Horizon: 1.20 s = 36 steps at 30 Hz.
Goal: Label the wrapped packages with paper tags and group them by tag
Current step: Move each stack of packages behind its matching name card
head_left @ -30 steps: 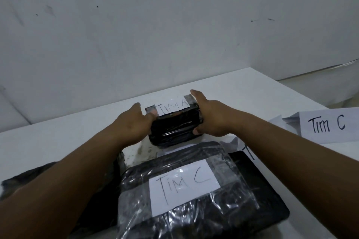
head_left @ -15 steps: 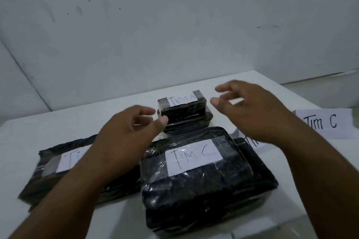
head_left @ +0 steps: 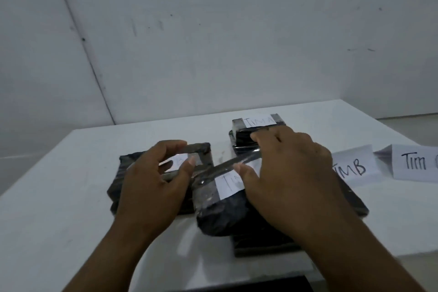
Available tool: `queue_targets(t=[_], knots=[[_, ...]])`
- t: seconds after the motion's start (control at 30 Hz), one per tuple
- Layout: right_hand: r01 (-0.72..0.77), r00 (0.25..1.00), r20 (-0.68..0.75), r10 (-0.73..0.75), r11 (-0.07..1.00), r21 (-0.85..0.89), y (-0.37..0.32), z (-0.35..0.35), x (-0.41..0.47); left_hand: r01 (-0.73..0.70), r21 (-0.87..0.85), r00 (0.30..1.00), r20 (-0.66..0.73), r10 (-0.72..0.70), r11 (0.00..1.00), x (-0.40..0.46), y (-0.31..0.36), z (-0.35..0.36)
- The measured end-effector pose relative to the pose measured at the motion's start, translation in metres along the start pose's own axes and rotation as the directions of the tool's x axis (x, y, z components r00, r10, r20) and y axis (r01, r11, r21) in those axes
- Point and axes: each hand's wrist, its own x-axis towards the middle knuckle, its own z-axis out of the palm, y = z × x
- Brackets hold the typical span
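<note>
Grabbing the middle package [head_left: 220, 218] with both hands is the step here, far as I can tell. The right hand [head_left: 291, 178] lies over its top at about 3 o'clock, thumb down by the white tag [head_left: 228, 182], fingers not yet clamped. The left hand [head_left: 154, 187] sits curled at 9 o'clock, thumb and fingers half closed; motion blur means I can't say if it's pinching the wrap or just hovering. The flat package [head_left: 123, 168] lies touching on that side, partly hidden. To do it well I'd get fingers under both short edges, not the slippery film, lift level, and keep the tag facing up. The Tim A stack [head_left: 258, 123] waits at 12, and loose paper tags [head_left: 355, 168] sit at 3 on the table [head_left: 59, 197].
</note>
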Motion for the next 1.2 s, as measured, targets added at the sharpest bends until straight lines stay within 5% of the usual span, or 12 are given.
queue_targets(t=[0.13, 0.27, 0.63, 0.77, 0.87, 0.97, 1.1, 1.2], knots=[[-0.116, 0.969, 0.22, 0.11, 0.993, 0.014, -0.004, 0.006, 0.006, 0.013, 0.04, 0.971, 0.239, -0.022, 0.999, -0.016, -0.014, -0.015], [-0.2, 0.962, 0.219, 0.165, 0.969, 0.144, 0.007, 0.013, 0.005, -0.125, 0.132, 0.905, 0.421, 0.059, 0.983, -0.036, -0.014, -0.003], [-0.399, 0.91, 0.105, 0.4, 0.916, -0.031, 0.033, 0.023, 0.01, -0.224, -0.056, 0.908, 0.351, 0.229, 0.973, -0.033, 0.011, 0.051], [-0.303, 0.945, -0.12, 0.303, 0.953, 0.02, 0.009, 0.021, 0.008, -0.228, -0.106, 0.951, 0.19, 0.245, 0.968, -0.031, -0.002, 0.031], [0.057, 0.961, -0.272, 0.056, 0.918, 0.391, -0.041, 0.025, -0.006, -0.156, -0.161, 0.975, -0.183, 0.126, 0.975, -0.025, -0.027, 0.005], [0.064, 0.998, -0.049, -0.042, 0.72, 0.691, -0.09, 0.052, -0.015, 0.044, -0.193, 0.9, -0.418, -0.122, 0.98, -0.012, -0.06, -0.019], [-0.186, 0.982, 0.128, 0.138, 0.608, 0.772, -0.125, 0.104, 0.002, 0.451, -0.238, 0.825, -0.256, -0.503, 0.86, 0.009, -0.103, -0.038], [-0.318, 0.937, 0.144, 0.318, 0.61, 0.726, -0.129, 0.129, 0.019, 0.588, -0.224, 0.794, -0.023, -0.607, 0.777, 0.017, -0.121, -0.042]])
